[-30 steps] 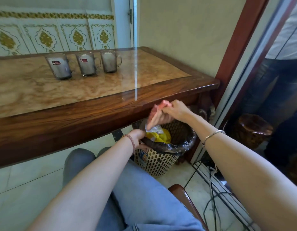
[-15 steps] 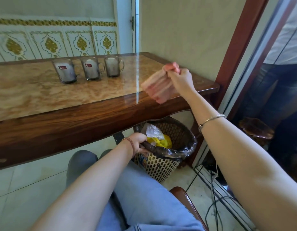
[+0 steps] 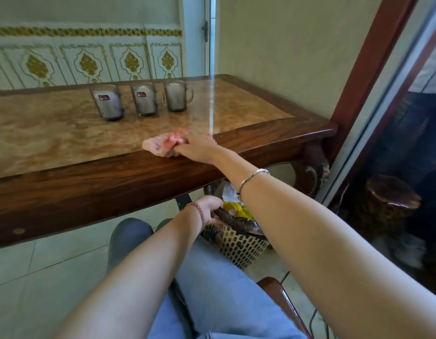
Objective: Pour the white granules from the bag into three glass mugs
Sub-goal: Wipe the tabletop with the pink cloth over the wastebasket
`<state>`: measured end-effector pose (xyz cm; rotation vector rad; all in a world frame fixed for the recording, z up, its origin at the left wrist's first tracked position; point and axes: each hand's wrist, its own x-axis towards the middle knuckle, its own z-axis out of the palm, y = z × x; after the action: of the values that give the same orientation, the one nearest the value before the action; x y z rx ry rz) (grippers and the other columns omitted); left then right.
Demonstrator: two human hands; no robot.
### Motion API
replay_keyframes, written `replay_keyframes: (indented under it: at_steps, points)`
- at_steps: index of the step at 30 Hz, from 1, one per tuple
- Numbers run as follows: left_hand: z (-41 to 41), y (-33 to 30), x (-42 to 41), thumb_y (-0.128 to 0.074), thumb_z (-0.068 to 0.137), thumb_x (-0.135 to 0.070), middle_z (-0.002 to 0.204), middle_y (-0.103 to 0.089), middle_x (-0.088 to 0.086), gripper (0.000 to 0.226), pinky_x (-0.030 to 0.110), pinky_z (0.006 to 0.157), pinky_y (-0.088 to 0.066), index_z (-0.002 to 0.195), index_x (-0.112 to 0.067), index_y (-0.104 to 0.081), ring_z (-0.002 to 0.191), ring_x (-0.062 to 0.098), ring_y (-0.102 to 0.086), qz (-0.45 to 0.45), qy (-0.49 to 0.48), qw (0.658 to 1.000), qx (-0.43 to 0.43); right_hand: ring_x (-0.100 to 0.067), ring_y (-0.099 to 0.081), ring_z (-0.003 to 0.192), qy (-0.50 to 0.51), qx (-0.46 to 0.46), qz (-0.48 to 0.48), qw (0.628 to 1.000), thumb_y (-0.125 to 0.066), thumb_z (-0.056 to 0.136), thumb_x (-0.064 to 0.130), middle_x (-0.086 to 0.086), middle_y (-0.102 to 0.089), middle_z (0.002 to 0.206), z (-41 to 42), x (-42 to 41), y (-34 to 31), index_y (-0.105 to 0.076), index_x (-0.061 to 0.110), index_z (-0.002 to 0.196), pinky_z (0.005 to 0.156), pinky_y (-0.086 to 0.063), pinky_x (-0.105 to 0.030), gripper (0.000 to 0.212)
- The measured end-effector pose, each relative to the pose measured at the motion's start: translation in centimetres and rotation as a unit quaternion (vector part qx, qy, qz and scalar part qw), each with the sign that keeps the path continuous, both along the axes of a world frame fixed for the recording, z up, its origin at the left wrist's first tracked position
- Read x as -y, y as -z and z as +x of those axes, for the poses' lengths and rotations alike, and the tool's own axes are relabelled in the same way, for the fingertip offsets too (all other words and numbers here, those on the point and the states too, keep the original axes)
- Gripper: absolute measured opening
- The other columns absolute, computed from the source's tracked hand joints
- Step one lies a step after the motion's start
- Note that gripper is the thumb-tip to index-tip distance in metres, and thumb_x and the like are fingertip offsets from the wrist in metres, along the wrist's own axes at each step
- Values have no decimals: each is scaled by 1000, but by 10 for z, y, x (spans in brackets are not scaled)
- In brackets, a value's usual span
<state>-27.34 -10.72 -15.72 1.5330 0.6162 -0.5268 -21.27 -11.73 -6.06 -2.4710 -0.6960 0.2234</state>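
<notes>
Marble-topped table point(image 3: 65, 133), three filled mugs point(image 3: 145, 99) beyond right hand point(image 3: 197, 148) gripping pink cloth point(image 3: 160, 145); left hand point(image 3: 211, 207) gripping bin rim point(image 3: 236, 223).

Open tabletop point(image 3: 53, 133) between the near edge and three glass mugs point(image 3: 145, 99) in a back row, narrow gaps between mugs, wall close right, wicker wastebasket point(image 3: 239, 243) crowding the space beneath

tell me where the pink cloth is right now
In the head view, the pink cloth lies on the table near its front edge, under the right hand, nearer than the three glass mugs.
</notes>
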Motion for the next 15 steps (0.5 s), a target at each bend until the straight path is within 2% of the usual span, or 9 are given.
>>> replay_keyframes:
  at_steps: [1,3,6,9,10,11,12,13,15]
  points:
    - [1,0,-1,-41,98,1,91,-50,17,16,52,96,-47,113,0,-42,115,38,-58,2,2,1000,-3,-28,-45,132,8,28,-33,999,-55,87,40,-6,-53,142,0,0,2,-56,25,133,111,-32,-40,49]
    - [4,2,-2,-42,97,1,103,-49,21,22,50,94,-49,119,1,-42,113,40,-59,12,6,1000,-7,-30,-48,128,28,26,-23,999,-54,86,40,-7,-57,136,2,3,4,-61,23,127,104,-38,-36,45]
    - [5,3,-1,-42,97,2,93,-47,19,23,49,94,-49,120,1,-40,113,41,-59,13,5,1000,-7,-30,-59,112,57,6,41,998,-46,64,51,-8,-70,113,10,10,10,-70,22,107,99,-46,-39,57]
    - [4,3,0,-40,97,3,94,-44,19,6,48,100,-45,101,5,-44,116,43,-55,3,3,1000,-17,-30,-65,98,87,-16,85,992,-47,56,51,-10,-72,96,19,27,15,-70,22,81,93,-51,-45,45]
    - [4,3,-1,-40,97,3,95,-44,18,6,49,101,-44,94,4,-45,117,44,-54,0,4,1000,-18,-30,-66,95,98,-18,100,990,-50,58,47,-11,-72,94,19,34,16,-69,21,77,91,-52,-46,38]
    - [4,4,1,-39,97,4,94,-44,17,6,49,101,-43,95,4,-45,117,44,-54,-1,8,1000,-17,-31,-66,94,110,-11,110,988,-52,64,42,-13,-72,93,17,42,15,-68,20,73,90,-52,-46,28]
    - [4,4,2,-39,97,3,93,-43,16,8,50,101,-44,104,4,-43,117,44,-53,-6,9,1000,-12,-32,-65,94,123,-4,119,985,-54,70,35,-14,-71,93,15,49,14,-66,19,70,90,-52,-44,19]
    - [5,5,2,-38,98,3,91,-42,15,19,51,100,-44,117,4,-39,117,44,-54,-8,11,1000,-6,-31,-64,94,139,1,130,982,-55,75,29,-15,-70,93,13,58,13,-63,20,67,88,-51,-41,14]
    - [5,6,5,-38,98,3,88,-37,13,34,52,99,-45,131,3,-31,118,43,-54,-10,16,1000,4,-25,-58,88,167,14,161,973,-56,83,19,-12,-65,85,13,77,15,-56,20,60,78,-45,-32,23]
